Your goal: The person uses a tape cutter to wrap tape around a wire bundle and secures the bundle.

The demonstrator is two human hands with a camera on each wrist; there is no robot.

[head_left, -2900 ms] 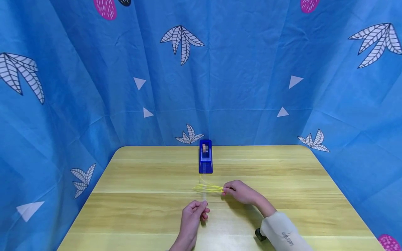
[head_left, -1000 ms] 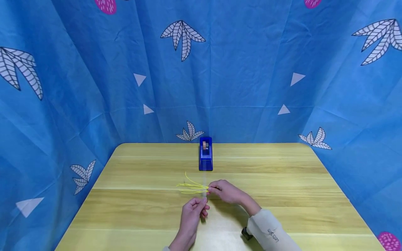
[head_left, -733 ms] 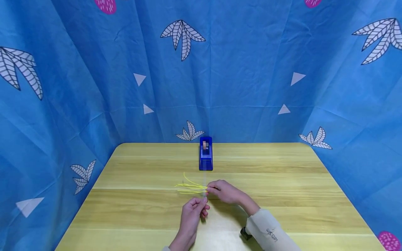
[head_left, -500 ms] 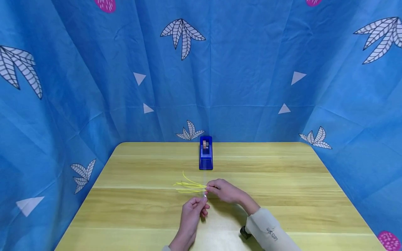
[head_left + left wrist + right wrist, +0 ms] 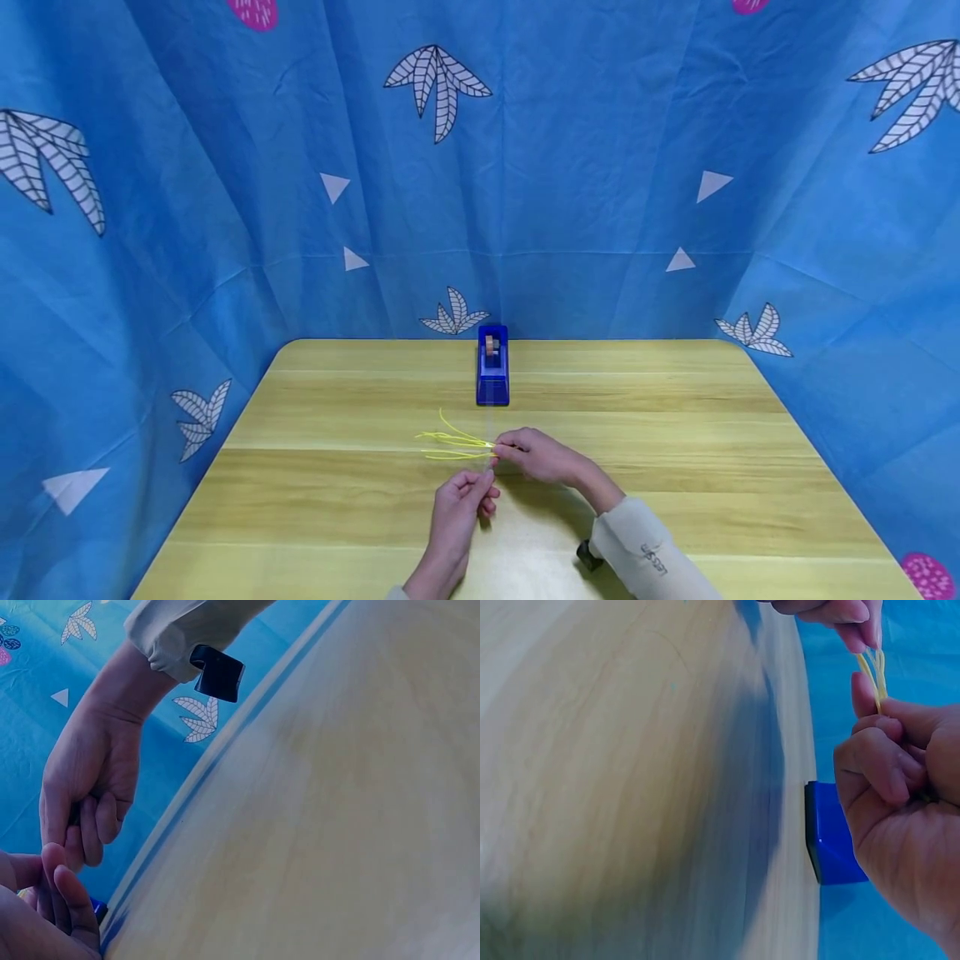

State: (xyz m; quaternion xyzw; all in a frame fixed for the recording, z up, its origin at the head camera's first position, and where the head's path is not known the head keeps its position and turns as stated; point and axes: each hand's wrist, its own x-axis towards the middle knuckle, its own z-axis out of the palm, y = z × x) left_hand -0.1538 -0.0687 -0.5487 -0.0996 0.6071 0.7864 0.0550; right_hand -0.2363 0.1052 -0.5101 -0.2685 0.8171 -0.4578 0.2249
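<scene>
In the head view my left hand [image 5: 453, 518] pinches the end of a clear tape strip [image 5: 490, 421] between thumb and forefinger. The strip runs back to a blue tape dispenser [image 5: 492, 390]. My right hand [image 5: 546, 457] pinches a bundle of thin yellow strands [image 5: 457, 442] at the tape, just beyond my left fingertips. Their loose ends fan out to the left. In the right wrist view the yellow strands [image 5: 880, 675] stretch between the fingertips of both hands. The left wrist view shows the two hands close together, with the bundle mostly hidden.
The dispenser stands at the far edge of a wooden table [image 5: 337, 500]. A blue patterned curtain [image 5: 585, 167] hangs behind and along both sides. A small black object [image 5: 589, 555] sits at the cuff of the right sleeve [image 5: 645, 542].
Since the earliest frame, my right hand has moved left with the yellow strands, up to the tape strip. The strands now reach further left. My left hand has stayed nearly still, holding the tape.
</scene>
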